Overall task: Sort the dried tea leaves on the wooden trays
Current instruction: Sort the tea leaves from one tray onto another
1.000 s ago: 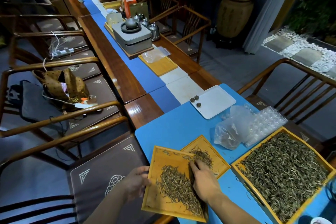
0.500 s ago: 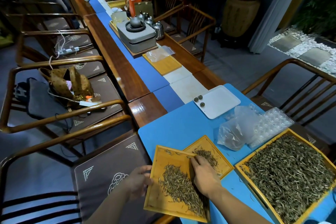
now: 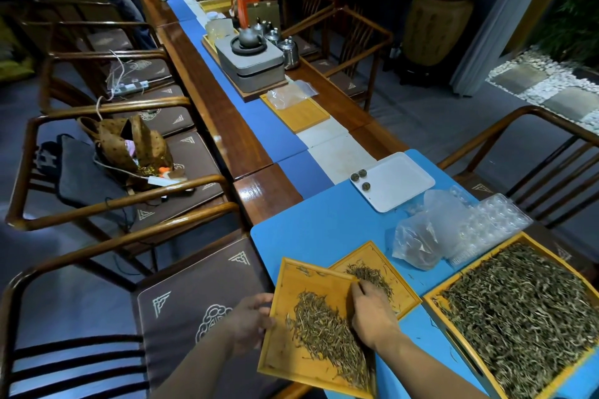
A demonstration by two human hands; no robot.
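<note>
A light wooden tray (image 3: pixel 285 347) hangs over the table's near edge, holding a pile of pale dried tea leaves (image 3: pixel 327 330). My left hand (image 3: pixel 249 321) grips its left rim. My right hand (image 3: pixel 372 311) rests, fingers down, on the tray's right rim, its fingertips at the leaves where this tray meets a second small tray (image 3: pixel 398 272). That second tray lies partly under the first and holds a small darker heap of leaves (image 3: pixel 369 275). To the right stands a large tray (image 3: pixel 434 304) full of dried tea leaves (image 3: pixel 525 311).
On the blue mat (image 3: pixel 324 223) behind the trays lie clear plastic bags (image 3: pixel 421 240), a clear blister mould (image 3: pixel 492 223) and a white tray (image 3: pixel 395 181) with three tea balls. Wooden armchairs (image 3: pixel 129 236) flank the long table; a tea set (image 3: pixel 249 58) stands further back.
The head camera has tilted slightly, shifting the scene. My right hand has edged a little along the tray's right rim; my left hand keeps its grip.
</note>
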